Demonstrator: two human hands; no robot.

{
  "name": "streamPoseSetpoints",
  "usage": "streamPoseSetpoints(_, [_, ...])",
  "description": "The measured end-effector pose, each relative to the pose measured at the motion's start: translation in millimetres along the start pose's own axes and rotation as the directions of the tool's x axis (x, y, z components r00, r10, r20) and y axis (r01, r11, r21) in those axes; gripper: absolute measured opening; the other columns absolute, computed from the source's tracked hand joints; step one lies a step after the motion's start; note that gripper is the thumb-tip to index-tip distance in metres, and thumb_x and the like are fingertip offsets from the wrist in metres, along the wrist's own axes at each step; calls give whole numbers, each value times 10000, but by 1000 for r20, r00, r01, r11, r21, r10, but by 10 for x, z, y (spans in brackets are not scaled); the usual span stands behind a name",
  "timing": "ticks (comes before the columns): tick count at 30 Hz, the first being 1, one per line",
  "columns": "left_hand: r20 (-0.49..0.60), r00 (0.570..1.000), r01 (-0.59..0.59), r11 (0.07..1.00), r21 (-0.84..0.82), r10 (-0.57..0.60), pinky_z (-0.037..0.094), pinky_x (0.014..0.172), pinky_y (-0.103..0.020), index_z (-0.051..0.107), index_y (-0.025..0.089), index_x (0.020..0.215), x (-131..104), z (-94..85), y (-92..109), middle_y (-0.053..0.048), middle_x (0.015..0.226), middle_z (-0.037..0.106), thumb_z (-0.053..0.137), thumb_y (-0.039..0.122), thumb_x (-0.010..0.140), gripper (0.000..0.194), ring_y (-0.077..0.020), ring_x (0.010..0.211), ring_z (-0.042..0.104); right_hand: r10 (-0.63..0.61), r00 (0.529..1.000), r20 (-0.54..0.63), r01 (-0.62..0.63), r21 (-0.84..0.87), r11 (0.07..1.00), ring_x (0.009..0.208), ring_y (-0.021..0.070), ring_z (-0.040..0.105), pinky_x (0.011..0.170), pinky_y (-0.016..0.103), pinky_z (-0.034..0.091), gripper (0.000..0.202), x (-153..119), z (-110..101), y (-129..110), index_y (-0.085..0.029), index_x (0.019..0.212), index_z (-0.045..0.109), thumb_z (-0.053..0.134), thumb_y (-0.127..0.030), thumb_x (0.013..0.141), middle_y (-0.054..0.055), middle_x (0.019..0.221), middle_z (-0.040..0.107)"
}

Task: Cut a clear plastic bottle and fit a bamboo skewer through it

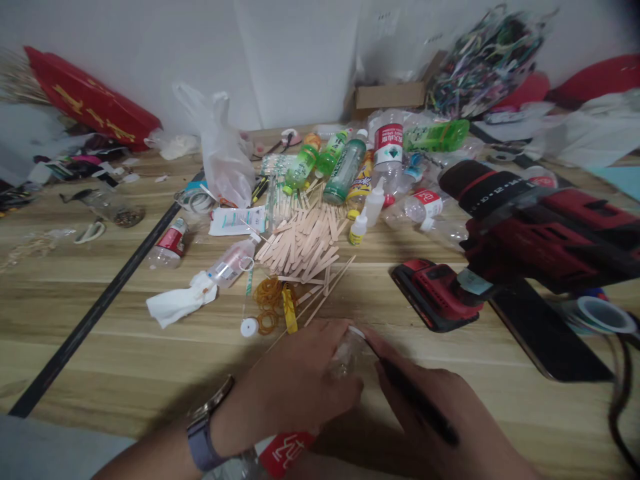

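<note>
Item, held: one clear plastic bottle with a red label (286,455), lying on its side close to the person, at the centre of this reckoning, twelve o'clock pointing away from the wearer. Item: left hand (300,377), palm down, wristwatch (209,427) with a grey-blue strap at its wrist, its fingers curled over the bottle's upper part. Item: right hand (430,407), its fingers closed round a slim black-handled tool (415,397), the far end of which met the bottle near the left fingertips; whether the tip cut or marked, I could not tell. At ten o'clock: brown rubber bands (269,293) in a loose heap, a narrow yellow packet (289,310) just beside them. At eleven: a spread pile of flat wooden sticks (303,243); well beyond, a white plastic bag (225,150) standing up. At twelve: a small yellow-labelled bottle (357,230) beside a white squeeze bottle (375,203), with green bottles behind, one of them darker (345,172). At one, by the wall: a tangle of coloured strips (493,60). At two: a red and black power drill (545,230). At three: a dark phone (555,337), lying flat on the wooden tabletop (200,373).
</note>
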State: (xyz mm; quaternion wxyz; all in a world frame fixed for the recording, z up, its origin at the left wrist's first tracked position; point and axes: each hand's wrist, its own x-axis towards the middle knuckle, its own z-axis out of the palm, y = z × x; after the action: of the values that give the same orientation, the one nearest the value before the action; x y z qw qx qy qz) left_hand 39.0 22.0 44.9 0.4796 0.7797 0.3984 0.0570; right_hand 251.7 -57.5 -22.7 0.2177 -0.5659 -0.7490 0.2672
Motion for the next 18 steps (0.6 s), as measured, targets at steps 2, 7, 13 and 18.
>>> streamPoseSetpoints(2, [91,996,-9,997,-83,16,486,1006,-375,654,272,1269,34,-84,-7,-29,1226,721,628,216,807,466,-255,1115,653,100,993,55,-108,187,976,635,211,711,543,264,536,412,55,-63,-54,-245,1326,620,464,-269,945,48,782,737])
streamPoseSetpoints(7, [235,967,-49,976,-213,99,458,1017,-330,596,297,1367,56,-237,-45,-16,1351,682,682,254,802,574,-253,1173,633,289,852,436,-492,480,726,393,100,486,402,187,358,469,173,-255,-221,-178,925,639,388,-567,992,-22,563,553])
streamPoseSetpoints(13, [233,963,156,986,-61,-138,480,720,-319,609,191,1325,67,-208,-190,-57,999,719,679,435,796,587,-249,852,628,265,964,35,-266,36,963,551,191,670,464,265,464,459,248,-101,-1,-199,1370,574,420,-373,975,79,882,736])
streamPoseSetpoints(18, [189,968,191,974,-118,-166,453,704,-291,629,207,1199,20,-233,-381,-13,916,666,632,428,835,426,-201,807,579,152,982,-116,-191,-529,827,749,252,760,486,284,508,449,397,104,174,-209,1377,589,601,-228,929,98,1108,738])
